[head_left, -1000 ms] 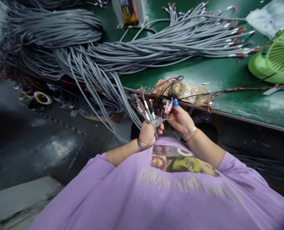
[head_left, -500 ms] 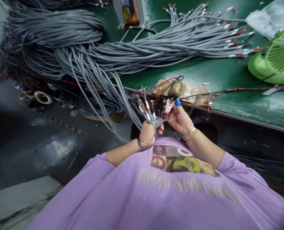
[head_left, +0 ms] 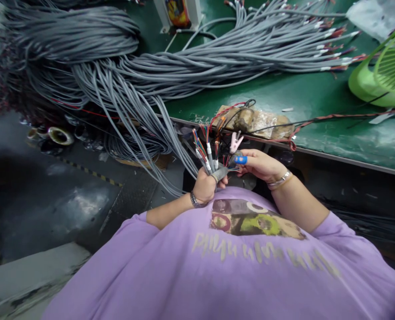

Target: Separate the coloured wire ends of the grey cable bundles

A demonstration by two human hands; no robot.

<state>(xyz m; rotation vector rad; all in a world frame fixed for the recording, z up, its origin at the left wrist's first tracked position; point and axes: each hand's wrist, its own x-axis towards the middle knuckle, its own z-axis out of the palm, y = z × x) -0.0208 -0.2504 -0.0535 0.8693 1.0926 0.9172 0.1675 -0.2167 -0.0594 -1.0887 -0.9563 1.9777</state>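
The left hand [head_left: 204, 186] is closed in a fist around a few grey cable ends [head_left: 202, 165], just in front of the person's purple shirt [head_left: 230, 266]. The cable ends stand up out of the fist towards 12 o'clock. Their stripped coloured wires [head_left: 199, 143] fan out at the top, some with white sleeves. One finger of this hand is wrapped in grey tape, and there is a watch [head_left: 194, 200] on the wrist.

The right hand [head_left: 262, 165] lies at 3 o'clock of the left one, nearly touching it, fingers drawn narrow. A fingertip with a blue cap [head_left: 240, 160] points towards 9 o'clock and sits against a few thin wires beside the taped finger. Whether these are pinched is not clear. A bracelet [head_left: 279, 180] circles the wrist.

A pink clip [head_left: 235, 142] hangs at 12 o'clock of the blue cap, at the edge of the green table [head_left: 317, 133]. Behind it on the table lies a brown pad [head_left: 264, 121] with red and black leads looped over it. A red twisted lead [head_left: 333, 117] runs off from it towards 3 o'clock.

The held cables run down off the table edge, towards 10 o'clock, from a large heap of grey cables [head_left: 184, 73] that fills the far table from 9 to 1 o'clock. The heap's stripped ends point towards 2 o'clock. A green fan [head_left: 384, 71] stands at 2 o'clock. On the floor [head_left: 67, 209], at 9 o'clock, lies a tape roll [head_left: 60, 135].
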